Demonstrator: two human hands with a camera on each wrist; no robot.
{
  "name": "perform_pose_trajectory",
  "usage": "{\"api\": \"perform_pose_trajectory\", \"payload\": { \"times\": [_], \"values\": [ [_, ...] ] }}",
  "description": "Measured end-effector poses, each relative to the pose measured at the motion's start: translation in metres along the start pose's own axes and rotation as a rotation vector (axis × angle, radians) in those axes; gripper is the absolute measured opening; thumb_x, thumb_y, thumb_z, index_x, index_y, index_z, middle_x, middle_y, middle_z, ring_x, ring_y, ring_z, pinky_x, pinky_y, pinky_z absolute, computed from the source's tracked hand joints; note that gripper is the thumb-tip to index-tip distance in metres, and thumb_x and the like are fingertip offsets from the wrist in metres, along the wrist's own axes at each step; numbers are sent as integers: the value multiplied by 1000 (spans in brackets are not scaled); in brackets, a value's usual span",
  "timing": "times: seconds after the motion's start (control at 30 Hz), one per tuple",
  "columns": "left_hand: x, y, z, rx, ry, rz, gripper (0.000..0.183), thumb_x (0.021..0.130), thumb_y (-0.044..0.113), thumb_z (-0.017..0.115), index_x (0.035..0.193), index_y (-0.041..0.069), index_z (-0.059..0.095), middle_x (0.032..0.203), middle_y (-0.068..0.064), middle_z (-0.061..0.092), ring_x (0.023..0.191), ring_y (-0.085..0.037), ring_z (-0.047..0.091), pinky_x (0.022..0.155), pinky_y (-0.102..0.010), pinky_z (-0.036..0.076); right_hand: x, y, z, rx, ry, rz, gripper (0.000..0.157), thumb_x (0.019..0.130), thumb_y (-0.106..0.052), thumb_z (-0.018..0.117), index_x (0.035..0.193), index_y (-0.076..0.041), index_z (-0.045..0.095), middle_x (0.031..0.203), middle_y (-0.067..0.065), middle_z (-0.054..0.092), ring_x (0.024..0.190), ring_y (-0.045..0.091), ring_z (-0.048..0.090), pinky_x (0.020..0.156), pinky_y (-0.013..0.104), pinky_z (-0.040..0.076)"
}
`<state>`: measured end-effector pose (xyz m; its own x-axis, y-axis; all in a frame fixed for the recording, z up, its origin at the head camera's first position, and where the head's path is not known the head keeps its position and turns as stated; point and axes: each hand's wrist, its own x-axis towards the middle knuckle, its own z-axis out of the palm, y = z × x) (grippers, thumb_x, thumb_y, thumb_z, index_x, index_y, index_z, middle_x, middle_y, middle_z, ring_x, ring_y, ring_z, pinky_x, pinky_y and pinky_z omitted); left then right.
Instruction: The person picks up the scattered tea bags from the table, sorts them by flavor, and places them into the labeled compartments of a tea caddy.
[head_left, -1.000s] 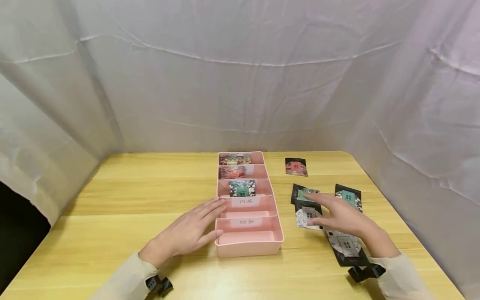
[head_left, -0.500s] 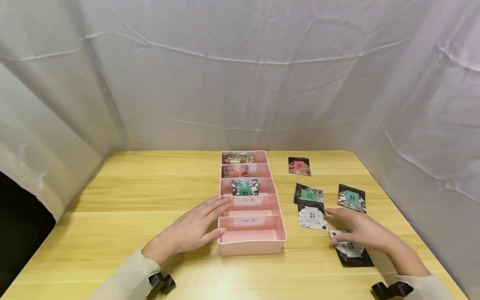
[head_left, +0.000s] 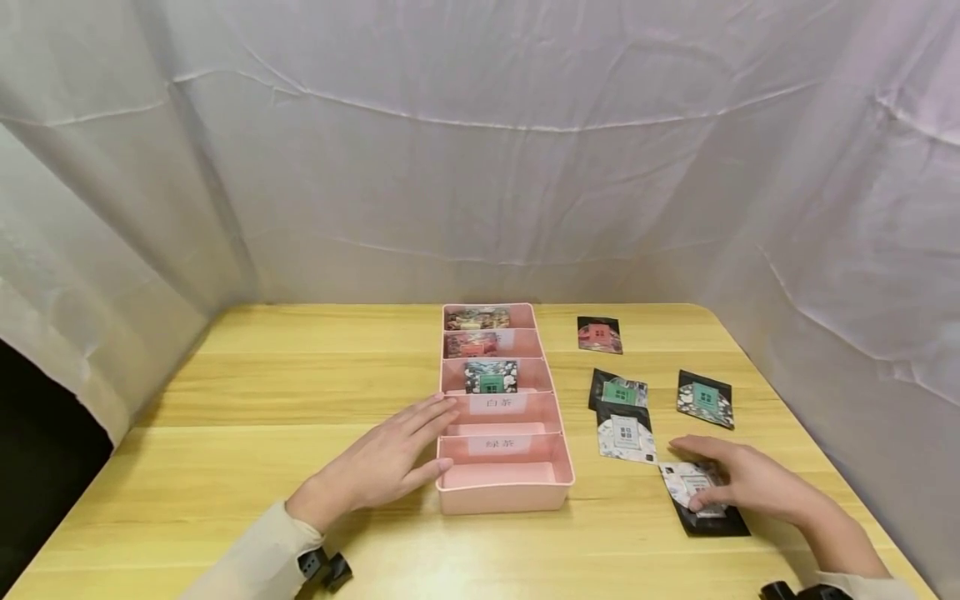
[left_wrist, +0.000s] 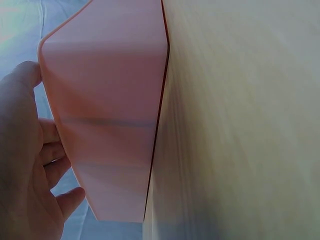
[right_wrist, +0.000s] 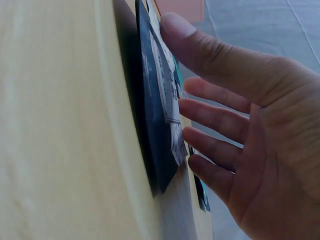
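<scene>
A long pink divided box point(head_left: 502, 500) stands on the table; its two nearest compartments hold nothing and have labels with Chinese characters. My left hand point(head_left: 382, 458) rests against the box's left rim, its fingers extended; the left wrist view shows the fingertips along that rim of the box point(left_wrist: 110, 90). My right hand point(head_left: 761, 483) hovers low over a black-and-white tea sachet point(head_left: 716, 527) at the near right. In the right wrist view the thumb lies right at the face of this sachet point(right_wrist: 155, 100), and the other fingers reach loosely past its edge.
Flat on the table lie another white sachet point(head_left: 626, 433), overlapping a green-labelled one point(head_left: 621, 392), a second green-labelled sachet point(head_left: 705, 398) and a red one point(head_left: 598, 335). The far compartments hold a green-labelled packet point(head_left: 491, 377), a red packet point(head_left: 471, 343) and a yellowish packet point(head_left: 477, 317).
My right hand has moved right and toward me, from over the upper white and green sachets to the nearest white one. The left hand has stayed at the box rim.
</scene>
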<state>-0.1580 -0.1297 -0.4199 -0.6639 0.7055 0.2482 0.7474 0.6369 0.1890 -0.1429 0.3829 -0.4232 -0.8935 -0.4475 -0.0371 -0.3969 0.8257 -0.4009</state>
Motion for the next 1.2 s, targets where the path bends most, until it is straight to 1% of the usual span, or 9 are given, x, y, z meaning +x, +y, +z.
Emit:
{"api": "perform_pose_trajectory", "payload": {
  "times": [0.1,0.13,0.33,0.47,0.67,0.87,0.93,1.07,1.2],
  "values": [
    [0,0,1,1,8,6,68,103,52,37,154,9,29,160,-7,27,147,-20,18,117,-43,24,-3,2,1,14,-3,4,85,70,-61,76,136,-11,57,129,1,64,122,22,54,95,18,42],
    [0,0,1,2,10,10,68,103,52,37,154,9,30,159,-7,27,147,-21,18,117,-44,25,-4,2,1,21,-5,8,85,70,-61,76,136,-11,57,129,1,63,123,24,53,95,19,43],
    [0,-1,2,5,13,18,67,103,51,37,154,8,30,160,-8,26,147,-21,18,117,-44,24,-5,1,1,-2,-20,56,82,71,-65,72,135,-14,60,138,9,56,127,39,49,95,48,47],
    [0,0,1,2,11,13,68,103,52,36,154,8,29,160,-7,26,147,-20,17,118,-42,22,-5,-1,2,-22,-9,47,78,72,-64,73,131,-13,63,138,12,56,125,40,50,95,56,46],
    [0,-1,2,7,14,17,67,103,51,37,154,9,29,160,-8,26,147,-22,17,117,-44,23,-6,-3,3,-41,58,36,73,71,-56,79,126,-10,64,130,12,61,120,41,53,94,58,45],
    [0,-1,2,11,10,17,67,103,51,37,155,9,28,160,-9,26,148,-22,16,118,-42,21,-2,-4,3,-64,115,72,65,72,-44,84,123,-10,64,122,13,64,114,39,58,92,57,47],
    [0,-1,2,11,8,18,67,103,51,37,155,9,28,160,-9,26,148,-22,16,118,-42,21,1,-5,3,-69,125,80,63,73,-42,84,122,-10,64,122,13,64,114,40,58,92,57,47],
    [1,0,1,9,2,16,67,103,51,36,155,9,27,160,-8,25,148,-21,16,118,-41,20,7,-7,3,-96,139,78,66,73,-47,82,122,-7,64,123,17,63,114,42,57,92,59,47],
    [2,-1,1,-1,-3,13,68,103,51,36,155,9,27,160,-9,25,148,-22,16,117,-44,22,12,-9,1,-122,156,66,65,73,-45,83,121,-5,64,121,18,63,113,44,57,92,60,47]
  ]
}}
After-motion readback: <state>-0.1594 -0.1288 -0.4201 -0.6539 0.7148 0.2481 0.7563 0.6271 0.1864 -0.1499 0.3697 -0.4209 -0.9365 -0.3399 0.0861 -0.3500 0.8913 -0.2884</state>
